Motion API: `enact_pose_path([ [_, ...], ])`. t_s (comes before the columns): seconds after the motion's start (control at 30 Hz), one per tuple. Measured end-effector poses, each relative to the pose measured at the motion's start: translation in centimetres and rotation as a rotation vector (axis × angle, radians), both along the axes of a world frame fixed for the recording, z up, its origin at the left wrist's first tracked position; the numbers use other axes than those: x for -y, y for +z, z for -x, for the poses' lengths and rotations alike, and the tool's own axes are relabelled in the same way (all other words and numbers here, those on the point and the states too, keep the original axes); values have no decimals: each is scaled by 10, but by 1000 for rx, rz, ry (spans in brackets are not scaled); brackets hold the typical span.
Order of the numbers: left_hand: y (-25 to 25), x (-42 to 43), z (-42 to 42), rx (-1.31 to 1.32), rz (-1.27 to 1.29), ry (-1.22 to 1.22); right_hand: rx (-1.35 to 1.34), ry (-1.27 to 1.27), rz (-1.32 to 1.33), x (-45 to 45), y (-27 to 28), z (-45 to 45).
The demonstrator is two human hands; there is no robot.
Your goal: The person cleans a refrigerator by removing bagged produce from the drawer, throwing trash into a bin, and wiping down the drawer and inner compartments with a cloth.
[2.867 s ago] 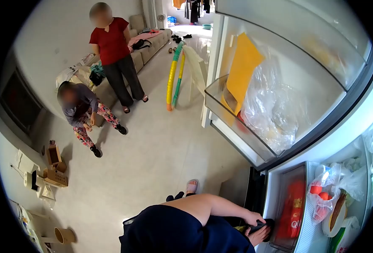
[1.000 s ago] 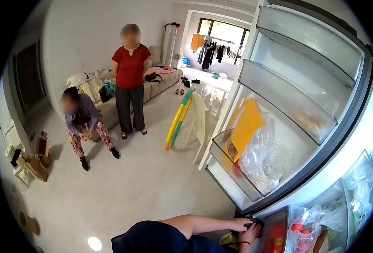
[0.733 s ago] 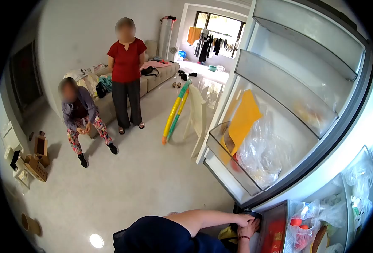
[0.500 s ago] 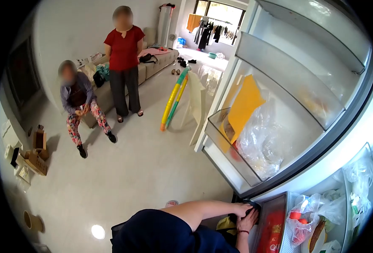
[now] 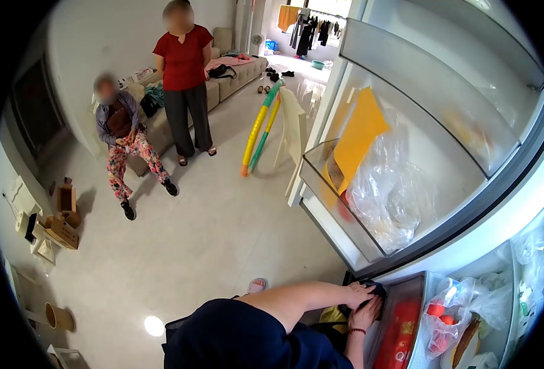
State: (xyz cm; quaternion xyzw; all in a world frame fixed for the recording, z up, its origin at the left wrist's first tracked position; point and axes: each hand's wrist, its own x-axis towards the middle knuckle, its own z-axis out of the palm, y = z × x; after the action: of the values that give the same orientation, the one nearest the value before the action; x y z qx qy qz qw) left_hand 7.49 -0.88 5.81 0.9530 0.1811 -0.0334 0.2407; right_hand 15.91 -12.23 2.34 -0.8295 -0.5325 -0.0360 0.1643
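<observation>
At the lower right, beside the fridge's drawer front, my left hand (image 5: 359, 296) reaches across from the left, its fingers curled over a small dark object (image 5: 377, 288). Close below it, my right hand (image 5: 364, 315), with a red bracelet at the wrist, closes on the same object from the other side. The object's kind cannot be made out, since both hands cover most of it. A yellow and black item (image 5: 333, 318) shows just under my left forearm. The clear-fronted drawer (image 5: 401, 301) to the right holds a red package (image 5: 398, 335).
The fridge door (image 5: 345, 258) stands open, its bins holding a yellow packet (image 5: 363, 132) and plastic bags (image 5: 389, 197). Bagged food (image 5: 447, 313) lies on a fridge shelf. A person in red (image 5: 186, 61) stands by the sofa (image 5: 241, 77); another person (image 5: 121, 129) sits. Hoop pieces (image 5: 262, 126) lean against a chair (image 5: 290, 129).
The view has tilted down and shifted slightly, so the room sits higher in it. Both hands stay on the dark object, with little movement.
</observation>
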Motion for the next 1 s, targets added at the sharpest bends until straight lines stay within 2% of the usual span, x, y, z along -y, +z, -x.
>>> enact_pose_path([
  [0.17,-12,-1,-15,36,20,31,109,-4,-36,-6,-21,-7],
  [0.33,-11,3,-22,36,5,67,117,-4,26,-6,-7,-3],
  [0.4,-14,7,-23,71,-22,101,51,108,58,-11,-2,-6],
  [0.43,21,11,-17,-51,110,159,8,108,66,-9,18,-6],
  [0.47,-29,14,-36,98,26,144,-197,63,245,-19,38,-7],
  [0.5,-9,29,-31,8,90,207,-264,46,45,9,19,-6],
  [0.53,-49,42,-32,77,-24,62,-321,49,-157,36,-1,-8],
  [0.57,-68,45,-26,141,-133,-63,-334,-20,-232,49,1,5],
  [0.6,-39,49,-12,52,-28,62,-418,-54,-81,54,18,15],
  [0.63,4,48,-3,4,-65,-73,-260,-70,-96,61,-9,18],
  [0.7,-7,41,7,160,-226,-81,8,-103,-107,70,19,42],
  [0.83,6,67,23,184,-251,-314,-60,-219,-56,111,31,80],
  [0.9,-2,103,-11,178,-261,-523,-134,-327,-29,149,27,62],
  [0.93,-4,120,-10,153,-221,-593,-111,-379,-27,167,31,73],
  [0.97,-10,137,-10,287,-203,-612,-86,-427,-19,184,34,80],
  [1.0,-8,150,-13,291,-179,-658,-34,-457,-30,198,39,84],
])
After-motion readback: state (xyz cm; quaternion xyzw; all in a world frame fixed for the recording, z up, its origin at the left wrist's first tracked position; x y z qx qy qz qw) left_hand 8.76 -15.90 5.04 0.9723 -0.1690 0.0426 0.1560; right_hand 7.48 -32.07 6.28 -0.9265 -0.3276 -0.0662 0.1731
